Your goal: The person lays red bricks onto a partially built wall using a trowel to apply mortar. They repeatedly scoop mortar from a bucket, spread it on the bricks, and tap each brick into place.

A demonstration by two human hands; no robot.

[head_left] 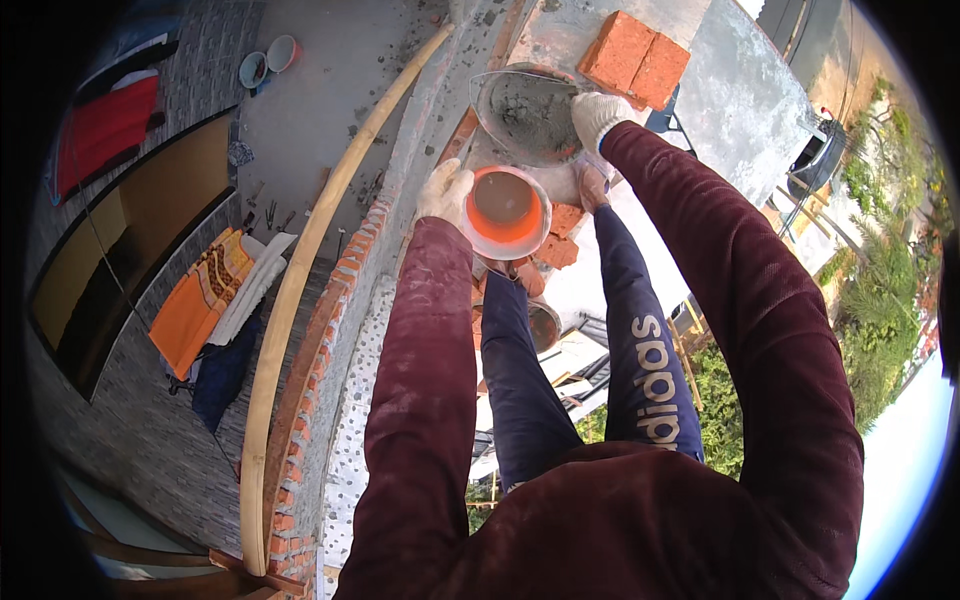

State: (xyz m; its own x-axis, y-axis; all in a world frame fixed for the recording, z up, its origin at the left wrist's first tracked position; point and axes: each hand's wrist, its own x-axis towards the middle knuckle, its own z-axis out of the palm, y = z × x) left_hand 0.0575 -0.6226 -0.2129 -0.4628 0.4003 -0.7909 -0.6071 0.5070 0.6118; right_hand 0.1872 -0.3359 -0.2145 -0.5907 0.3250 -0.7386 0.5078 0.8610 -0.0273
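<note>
My left hand [443, 191], in a pale work glove, grips the left rim of an orange bucket [508, 238]. Greyish liquid fills the bottom of this bucket, which has a whitish outer rim. My right hand [602, 116], also gloved, is closed at the right edge of a round tub of wet grey mortar [533, 112]. What its fingers hold there is hidden. The tub has a thin wire handle [487, 73] and stands just beyond the bucket. Close to my right hand, red bricks [634, 60] rest side by side on the concrete.
Broken brick pieces [562, 236] lie by my feet. On the left, a long wooden pole [300, 270] runs beside a brick wall edge [335, 300], with a lower floor beyond it. Orange cloth [200, 300] hangs there, and two small buckets [284, 52] stand farther off. Greenery [880, 300] shows at right.
</note>
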